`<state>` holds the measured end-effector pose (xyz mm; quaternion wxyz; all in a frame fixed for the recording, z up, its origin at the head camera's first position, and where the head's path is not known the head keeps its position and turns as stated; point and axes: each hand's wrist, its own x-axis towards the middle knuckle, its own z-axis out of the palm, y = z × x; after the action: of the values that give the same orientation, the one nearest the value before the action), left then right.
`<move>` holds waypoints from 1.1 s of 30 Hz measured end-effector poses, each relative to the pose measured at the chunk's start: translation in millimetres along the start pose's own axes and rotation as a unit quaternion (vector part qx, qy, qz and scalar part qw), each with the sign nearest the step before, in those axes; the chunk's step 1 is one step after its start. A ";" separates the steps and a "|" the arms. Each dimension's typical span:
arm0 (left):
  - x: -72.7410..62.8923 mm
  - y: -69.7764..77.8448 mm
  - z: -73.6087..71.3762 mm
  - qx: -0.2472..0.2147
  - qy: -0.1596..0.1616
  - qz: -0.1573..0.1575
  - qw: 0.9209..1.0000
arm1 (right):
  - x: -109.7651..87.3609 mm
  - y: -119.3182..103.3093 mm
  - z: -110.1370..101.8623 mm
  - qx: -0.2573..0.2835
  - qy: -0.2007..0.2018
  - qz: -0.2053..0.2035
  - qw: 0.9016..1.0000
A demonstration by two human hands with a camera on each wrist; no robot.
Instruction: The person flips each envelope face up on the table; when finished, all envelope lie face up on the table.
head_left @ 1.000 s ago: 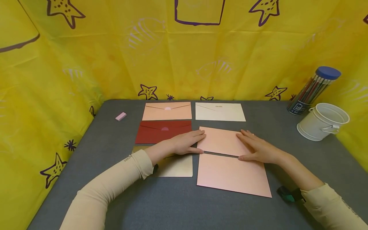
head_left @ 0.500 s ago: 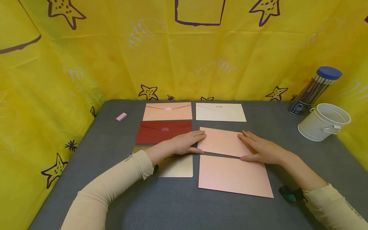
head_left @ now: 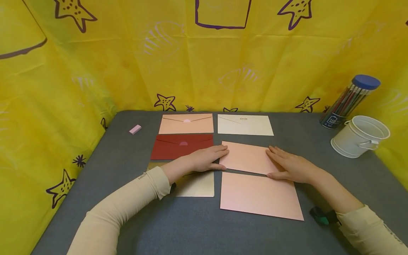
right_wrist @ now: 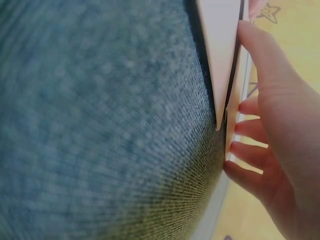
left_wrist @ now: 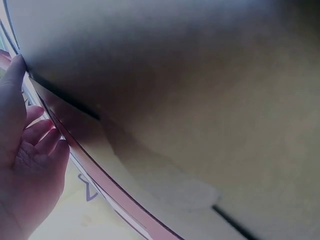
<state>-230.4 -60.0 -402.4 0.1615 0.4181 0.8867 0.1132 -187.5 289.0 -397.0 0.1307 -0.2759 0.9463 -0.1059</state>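
Two pink envelopes lie on the right half of the dark grey cloth, the upper one [head_left: 243, 157] just beyond the lower one [head_left: 261, 194]. My left hand [head_left: 207, 157] touches the left edge of the upper envelope with outstretched fingers, its thumb at the near left corner. On the opposite side my right hand [head_left: 290, 164] rests its fingers along the right edge, thumb at the near edge. Both wrist views show relaxed fingers at the paper's edge. Under my left forearm is a cream envelope [head_left: 194, 186], partly hidden, below a red envelope [head_left: 181, 147].
A peach envelope [head_left: 186, 124] and a white envelope [head_left: 245, 125] lie at the back. A pink eraser [head_left: 135, 129] is at far left. At right stand a white bucket [head_left: 358, 138] and a tube of pencils [head_left: 349, 101] with a blue lid.
The gap between the two pink envelopes has widened slightly, and my right hand has shifted a little to the right. My left hand has stayed in place.
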 end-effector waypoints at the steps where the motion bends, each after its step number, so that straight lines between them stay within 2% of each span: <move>1: -0.1 0.0 0.0 0.000 0.000 -0.001 1.000 | 0.2 -0.2 -0.2 -0.004 0.001 -0.002 1.000; 10: -0.9 2.2 -1.7 0.009 -0.002 -0.008 1.000 | 0.9 -1.2 -1.5 -0.008 0.002 -0.005 1.000; 23: -3.7 4.6 -3.9 0.013 0.037 0.029 0.999 | -0.7 2.4 -4.1 0.013 0.013 -0.008 1.000; 33: -5.1 2.5 -5.9 0.000 0.085 0.054 0.995 | -1.5 8.1 -7.2 0.059 0.070 -0.048 0.995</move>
<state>-227.8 -62.8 -395.2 0.0788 0.4538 0.8736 0.1570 -192.4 297.4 -392.1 0.0751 -0.3044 0.9311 -0.1864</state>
